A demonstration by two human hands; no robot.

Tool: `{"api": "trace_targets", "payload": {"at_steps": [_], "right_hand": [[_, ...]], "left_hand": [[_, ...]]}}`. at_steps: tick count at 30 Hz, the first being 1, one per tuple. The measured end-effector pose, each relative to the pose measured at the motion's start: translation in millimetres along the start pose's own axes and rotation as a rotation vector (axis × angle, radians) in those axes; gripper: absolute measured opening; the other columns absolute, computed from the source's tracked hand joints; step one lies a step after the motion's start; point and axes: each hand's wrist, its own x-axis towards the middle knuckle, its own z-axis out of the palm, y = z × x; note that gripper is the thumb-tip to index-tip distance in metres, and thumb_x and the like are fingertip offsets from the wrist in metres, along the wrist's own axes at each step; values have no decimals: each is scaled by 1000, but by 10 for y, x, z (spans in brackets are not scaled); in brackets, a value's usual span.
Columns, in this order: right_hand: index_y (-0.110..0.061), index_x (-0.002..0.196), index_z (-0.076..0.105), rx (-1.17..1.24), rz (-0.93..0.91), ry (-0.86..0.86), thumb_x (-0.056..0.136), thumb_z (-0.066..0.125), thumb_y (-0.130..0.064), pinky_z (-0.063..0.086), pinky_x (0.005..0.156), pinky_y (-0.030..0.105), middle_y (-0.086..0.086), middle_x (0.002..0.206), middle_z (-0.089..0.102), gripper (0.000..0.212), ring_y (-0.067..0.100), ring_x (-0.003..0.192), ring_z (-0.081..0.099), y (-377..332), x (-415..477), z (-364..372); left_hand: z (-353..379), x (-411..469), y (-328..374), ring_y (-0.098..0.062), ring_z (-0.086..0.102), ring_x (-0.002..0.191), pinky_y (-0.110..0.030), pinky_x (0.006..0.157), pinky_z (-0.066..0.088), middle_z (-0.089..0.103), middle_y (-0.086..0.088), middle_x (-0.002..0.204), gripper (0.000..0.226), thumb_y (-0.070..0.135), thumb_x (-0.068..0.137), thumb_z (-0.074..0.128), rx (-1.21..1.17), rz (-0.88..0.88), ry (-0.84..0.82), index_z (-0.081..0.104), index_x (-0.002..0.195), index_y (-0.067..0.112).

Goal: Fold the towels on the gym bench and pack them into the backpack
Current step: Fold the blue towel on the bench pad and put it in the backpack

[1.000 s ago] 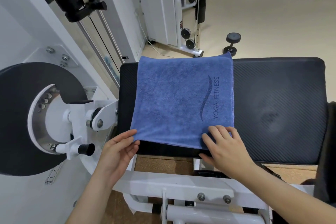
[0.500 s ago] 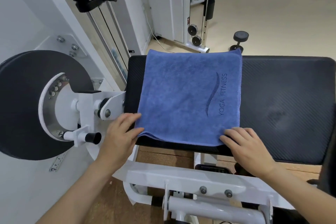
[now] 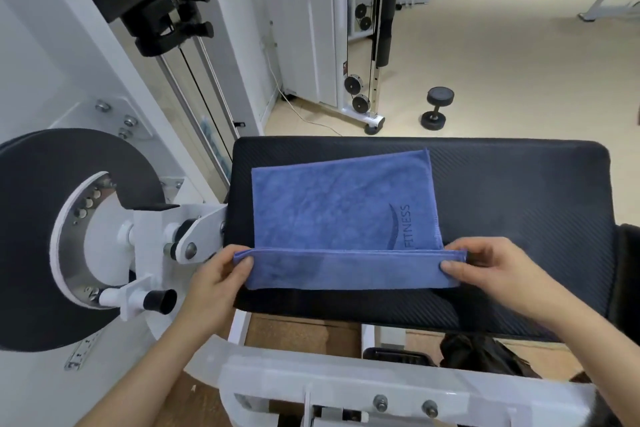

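A blue towel [image 3: 332, 208] printed with "FITNESS" lies on the black padded gym bench [image 3: 519, 204]. Its near edge is lifted off the pad and turned up and back, so a strip of the underside faces me. My left hand [image 3: 216, 282] pinches the lifted edge at its left corner. The right corner is pinched by my right hand [image 3: 485, 269]. A dark bag-like object [image 3: 481, 355] shows below the bench at lower right, partly hidden.
A white machine frame with a black round disc [image 3: 52, 218] stands close on the left. A white crossbar [image 3: 346, 385] runs below the bench's near edge. A dumbbell [image 3: 436, 107] lies on the beige floor beyond, next to a cable machine [image 3: 363, 45].
Both hands have gripped the towel's near corners and lifted that edge up and away from me, starting a fold. The view has tilted up, showing more floor.
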Motion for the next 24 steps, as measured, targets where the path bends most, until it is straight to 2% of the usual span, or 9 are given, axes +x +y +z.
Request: {"api": "trace_targets", "payload": {"at_steps": [3,6,9,13,16,18,20,24], "right_hand": [[-8,91,74,222,41,157,92,62,-11,52,74,20,4,91,76,12,10,82,67,-212,338,-94],[-12,91,73,235,48,297,95,60,-16,52,74,27,0,88,76,14,12,80,68,-376,680,-87],[-12,85,70,138,23,412,95,58,-19,48,70,33,3,83,72,17,14,75,62,-460,956,-40],[-15,69,57,-82,1,499,95,53,-21,36,58,32,-1,65,58,27,15,64,49,-445,1174,4],[-9,72,55,-199,-12,545,96,51,-23,37,58,31,3,67,59,28,20,67,52,-399,1253,20],[-6,74,54,-239,-19,569,97,50,-24,37,60,35,7,69,61,29,24,69,55,-378,1291,31],[-10,74,52,-262,-23,582,97,49,-26,37,61,37,4,68,60,29,25,69,55,-366,1316,46],[-18,82,48,-397,-33,604,99,44,-31,34,63,35,4,74,62,22,29,72,54,-369,1329,105]], "left_hand": [[118,314,231,1,66,81,-22,72,50,71,11,88,18,23,101,49,-116,-66,163,65,96,29],[237,678,390,-4,66,80,-20,65,48,70,9,90,17,23,102,48,-229,-92,290,63,95,23],[279,964,385,-9,63,74,-22,60,46,68,4,83,19,24,101,49,-208,-128,361,65,91,17],[266,1159,250,-17,57,68,-36,63,45,66,-9,75,33,35,97,53,-125,-161,390,64,80,9],[244,1232,190,-19,51,65,-37,62,41,58,-10,69,47,45,92,54,-93,-183,410,59,79,0],[243,1269,169,-19,50,64,-38,61,41,60,-17,70,53,51,87,54,-63,-184,432,59,79,-1],[252,1301,161,-19,51,63,-42,61,45,63,-23,76,56,54,84,53,-26,-181,461,61,77,-1],[273,1335,198,-30,57,64,-48,66,51,66,-19,75,52,52,86,56,38,-191,487,62,72,3]]}}
